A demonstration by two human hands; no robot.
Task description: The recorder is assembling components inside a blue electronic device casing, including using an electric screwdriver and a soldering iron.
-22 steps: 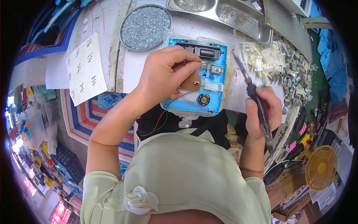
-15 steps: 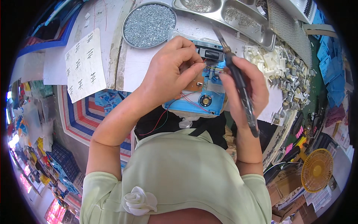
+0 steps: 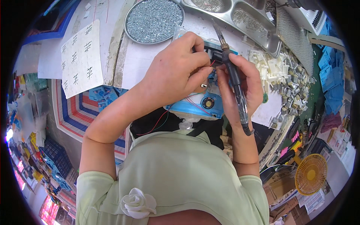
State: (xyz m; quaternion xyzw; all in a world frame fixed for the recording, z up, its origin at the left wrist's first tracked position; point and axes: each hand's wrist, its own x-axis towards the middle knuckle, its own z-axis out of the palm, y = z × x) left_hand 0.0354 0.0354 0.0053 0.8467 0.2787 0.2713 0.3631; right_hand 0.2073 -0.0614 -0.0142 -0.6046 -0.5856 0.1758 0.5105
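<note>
A blue plastic housing (image 3: 190,107) lies in front of me with a round speaker (image 3: 207,102), a brown circuit board (image 3: 200,89) and thin wires inside. Above it my left hand (image 3: 183,65) is closed in a pinch, at a short red wire (image 3: 213,63); the fingers partly hide what they grip. My right hand (image 3: 245,80) grips a soldering iron (image 3: 234,71) with a dark handle, its metal tip pointing up and away from the housing. The right fingertips come close to the left ones over the board. Red and green wires (image 3: 159,126) hang off the housing's left side.
A round tray of small screws (image 3: 153,21) stands at the far left of the bench. Beyond is a metal compartment tray (image 3: 240,22) with small parts. White plastic pieces (image 3: 264,67) and metal parts (image 3: 292,93) are heaped at right. A written paper sheet (image 3: 82,60) lies left.
My right hand has moved left and inward with the soldering iron, bringing its fingertips close to the left hand's. The left hand has shifted slightly right, still pinching. The view has shifted slightly.
</note>
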